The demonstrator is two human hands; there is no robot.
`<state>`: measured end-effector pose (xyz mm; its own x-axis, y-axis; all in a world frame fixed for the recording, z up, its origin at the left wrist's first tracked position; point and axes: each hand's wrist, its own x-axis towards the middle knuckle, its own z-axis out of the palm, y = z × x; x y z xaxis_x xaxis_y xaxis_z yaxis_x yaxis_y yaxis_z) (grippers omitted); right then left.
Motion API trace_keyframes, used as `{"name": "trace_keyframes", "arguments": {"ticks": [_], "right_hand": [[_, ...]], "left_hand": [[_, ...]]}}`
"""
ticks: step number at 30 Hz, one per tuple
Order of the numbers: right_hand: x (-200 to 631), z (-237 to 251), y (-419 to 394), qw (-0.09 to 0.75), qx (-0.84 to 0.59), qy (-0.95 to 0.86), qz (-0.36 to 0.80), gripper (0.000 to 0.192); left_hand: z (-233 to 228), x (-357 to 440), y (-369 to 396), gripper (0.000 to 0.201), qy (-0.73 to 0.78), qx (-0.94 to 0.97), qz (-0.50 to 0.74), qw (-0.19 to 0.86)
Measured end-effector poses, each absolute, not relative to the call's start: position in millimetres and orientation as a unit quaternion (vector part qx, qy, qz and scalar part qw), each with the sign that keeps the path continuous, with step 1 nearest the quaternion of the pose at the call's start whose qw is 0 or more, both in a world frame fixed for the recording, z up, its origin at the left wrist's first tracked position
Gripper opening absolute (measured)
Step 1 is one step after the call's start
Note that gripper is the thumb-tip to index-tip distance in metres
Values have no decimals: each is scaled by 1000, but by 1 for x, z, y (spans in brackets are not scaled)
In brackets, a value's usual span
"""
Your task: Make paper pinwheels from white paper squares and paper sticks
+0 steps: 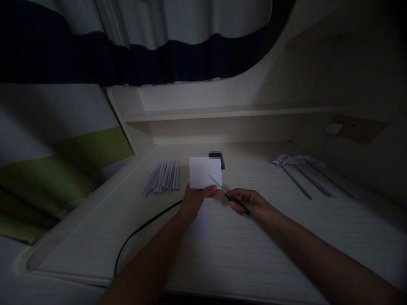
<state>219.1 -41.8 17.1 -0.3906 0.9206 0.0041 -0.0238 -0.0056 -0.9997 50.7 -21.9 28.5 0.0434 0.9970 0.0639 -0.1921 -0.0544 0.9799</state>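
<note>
Desk of pale wood lies under both your arms, and it is dim, so you should work slowly. Behind your grip runs a low shelf, and a striped curtain hangs beyond it. A black cable curves on the desk below and to the left of your left hand; keep your forearm off it so that it does not pull.

To the left of the grip, a little farther from you, lies a row of paper strips. Well apart to the right lie some long folded paper pieces.

The white paper sheet stands up from your left hand, which pinches its lower edge between thumb and fingers. Your right hand is closed around the handles of the scissors. The blades reach up and to the left, over the lower right corner of the sheet; I cannot tell how far they are spread.

I think the cut goes best when you hold the sheet tight and flat, pinch close beside the cut line, and keep the thumb clear of the blades. Make long, even closes, and move the paper toward the scissors, not the opposite.
</note>
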Motion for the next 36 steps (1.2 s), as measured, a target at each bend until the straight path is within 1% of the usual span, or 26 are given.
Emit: {"name": "trace_keyframes", "arguments": {"ticks": [5, 11, 16, 19, 25, 27, 29, 31, 34, 36], "right_hand": [[220, 12, -38, 397, -394, -574, 598, 30], [218, 13, -39, 399, -413, -567, 591, 30], [218, 13, -40, 400, -405, -571, 591, 27], [219, 12, -39, 402, -400, -573, 592, 28], [217, 7, -36, 347, -403, -589, 608, 36], [218, 2, -32, 347, -429, -576, 603, 38], [223, -1, -26, 379, -465, -543, 587, 38], [230, -2, -20, 446, -483, -498, 565, 37], [243, 7, -15, 546, -436, -462, 546, 29], [248, 15, -16, 572, -391, -460, 555, 27]], "left_hand": [[23, 52, -20, 28, 400, 467, 554, 561], [25, 51, -18, 36, 375, 393, 578, 609], [25, 52, -18, 36, 361, 380, 603, 602], [24, 52, -18, 36, 357, 376, 613, 596], [28, 43, -11, 34, 376, 310, 671, 559], [28, 39, -8, 34, 380, 295, 684, 549], [27, 37, -6, 31, 375, 311, 677, 552], [24, 37, -7, 26, 376, 356, 638, 570], [20, 40, -12, 23, 388, 455, 518, 611], [19, 42, -16, 23, 396, 517, 430, 625]]}}
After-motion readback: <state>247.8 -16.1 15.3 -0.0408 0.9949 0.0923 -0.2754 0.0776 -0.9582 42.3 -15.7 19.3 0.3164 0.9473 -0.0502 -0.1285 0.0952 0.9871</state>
